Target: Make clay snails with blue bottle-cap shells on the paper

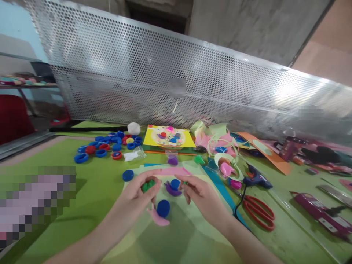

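Observation:
A lump of green modelling clay (pixel 148 186) rests in the curled fingers of my left hand (pixel 140 190). My right hand (pixel 196 189) pinches a small bit of the same green clay (pixel 185 182) between thumb and fingertips. Between the hands lies a purple clay snail (pixel 173 190) with a blue bottle cap (pixel 175 184) as its shell. Nearer to me is a pink clay snail (pixel 160 220) that carries another blue cap (pixel 163 208). One more blue cap (pixel 128 175) sits left of my left hand. Pale green paper (pixel 148 242) lies beneath them.
Many blue and red caps (pixel 101 153) lie at the back left. A yellow card (pixel 150 137) with clay shapes stands behind. To the right are paper scraps (pixel 210 137), bagged clay (pixel 227 169), a glue gun (pixel 257 179), red-handled scissors (pixel 260 212) and a purple tool (pixel 321 212). A perforated metal screen (pixel 154 66) closes the back.

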`<act>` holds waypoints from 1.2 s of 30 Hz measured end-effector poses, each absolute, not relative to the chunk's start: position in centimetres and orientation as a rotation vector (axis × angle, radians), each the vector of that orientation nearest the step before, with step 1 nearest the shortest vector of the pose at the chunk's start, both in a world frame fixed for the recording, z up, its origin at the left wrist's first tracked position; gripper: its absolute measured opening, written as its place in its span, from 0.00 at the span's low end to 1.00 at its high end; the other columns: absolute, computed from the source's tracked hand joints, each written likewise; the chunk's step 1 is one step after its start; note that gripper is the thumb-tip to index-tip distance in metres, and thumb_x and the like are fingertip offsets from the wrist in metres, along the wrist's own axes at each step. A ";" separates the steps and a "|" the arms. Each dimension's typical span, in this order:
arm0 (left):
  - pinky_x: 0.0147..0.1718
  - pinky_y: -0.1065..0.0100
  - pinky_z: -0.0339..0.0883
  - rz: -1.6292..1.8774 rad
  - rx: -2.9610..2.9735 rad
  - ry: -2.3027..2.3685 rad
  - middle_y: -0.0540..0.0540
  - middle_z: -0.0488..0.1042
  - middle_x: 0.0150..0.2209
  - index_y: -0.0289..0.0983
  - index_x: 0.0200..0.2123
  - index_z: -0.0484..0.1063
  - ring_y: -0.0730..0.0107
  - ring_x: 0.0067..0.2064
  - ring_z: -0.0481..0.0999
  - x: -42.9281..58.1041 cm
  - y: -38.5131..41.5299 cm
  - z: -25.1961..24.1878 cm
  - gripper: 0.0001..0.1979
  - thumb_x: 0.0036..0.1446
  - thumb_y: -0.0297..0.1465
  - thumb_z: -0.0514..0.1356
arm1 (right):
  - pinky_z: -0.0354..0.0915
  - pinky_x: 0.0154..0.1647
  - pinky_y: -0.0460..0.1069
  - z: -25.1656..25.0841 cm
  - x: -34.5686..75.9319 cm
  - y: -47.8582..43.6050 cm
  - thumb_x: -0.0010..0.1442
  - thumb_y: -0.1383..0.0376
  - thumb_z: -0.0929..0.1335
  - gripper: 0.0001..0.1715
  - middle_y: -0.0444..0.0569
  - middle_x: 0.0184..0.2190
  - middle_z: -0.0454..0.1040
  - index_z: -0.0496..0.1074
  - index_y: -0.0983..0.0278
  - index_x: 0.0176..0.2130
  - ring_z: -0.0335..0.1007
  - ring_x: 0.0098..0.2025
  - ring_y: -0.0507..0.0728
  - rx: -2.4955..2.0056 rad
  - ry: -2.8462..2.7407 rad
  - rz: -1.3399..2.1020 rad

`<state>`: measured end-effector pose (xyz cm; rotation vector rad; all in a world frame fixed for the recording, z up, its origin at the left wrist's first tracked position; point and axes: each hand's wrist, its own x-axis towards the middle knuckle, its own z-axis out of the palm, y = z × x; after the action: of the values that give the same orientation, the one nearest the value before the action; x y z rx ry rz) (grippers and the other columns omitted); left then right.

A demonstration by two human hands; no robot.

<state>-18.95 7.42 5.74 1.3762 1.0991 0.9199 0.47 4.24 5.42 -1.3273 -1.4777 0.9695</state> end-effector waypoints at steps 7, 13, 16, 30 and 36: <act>0.32 0.65 0.73 0.792 1.318 0.862 0.46 0.75 0.45 0.41 0.45 0.70 0.66 0.32 0.79 -18.7 6.9 5.3 0.16 0.52 0.33 0.61 | 0.62 0.26 0.45 4.8 0.5 3.8 0.57 0.67 0.63 0.18 0.43 0.26 0.73 0.72 0.61 0.47 0.62 0.19 0.48 -1.462 -1.608 0.824; 0.31 0.63 0.73 0.767 1.328 0.831 0.44 0.73 0.49 0.40 0.43 0.72 0.65 0.29 0.81 -18.7 6.9 4.5 0.13 0.53 0.34 0.60 | 0.61 0.23 0.44 4.3 0.2 3.1 0.60 0.61 0.64 0.11 0.45 0.25 0.74 0.74 0.62 0.34 0.66 0.19 0.50 -1.487 -1.805 0.556; 0.34 0.64 0.70 0.750 1.372 0.851 0.46 0.77 0.41 0.39 0.42 0.72 0.66 0.28 0.80 -18.9 6.7 4.9 0.13 0.55 0.36 0.59 | 0.63 0.24 0.45 4.3 0.1 2.9 0.62 0.62 0.62 0.13 0.46 0.29 0.76 0.75 0.62 0.35 0.67 0.20 0.51 -1.473 -1.930 0.402; 0.19 0.74 0.57 0.995 0.866 0.715 0.59 0.55 0.17 0.37 0.19 0.62 0.80 0.19 0.56 -19.0 8.0 6.1 0.24 0.40 0.49 0.69 | 0.66 0.52 0.60 2.2 3.2 6.0 0.61 0.68 0.57 0.24 0.55 0.51 0.73 0.71 0.62 0.52 0.69 0.53 0.63 -1.694 -1.936 0.171; 0.26 0.70 0.68 0.969 0.848 0.604 0.52 0.73 0.25 0.38 0.28 0.74 0.73 0.27 0.72 -18.9 7.0 6.4 0.12 0.49 0.40 0.67 | 0.62 0.56 0.63 3.5 2.3 5.1 0.65 0.61 0.57 0.24 0.59 0.54 0.69 0.66 0.68 0.55 0.63 0.57 0.64 -1.616 -1.880 0.003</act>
<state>-18.91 7.00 6.38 0.8480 0.6036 0.9688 2.33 5.14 3.51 -1.6160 -1.8801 0.0026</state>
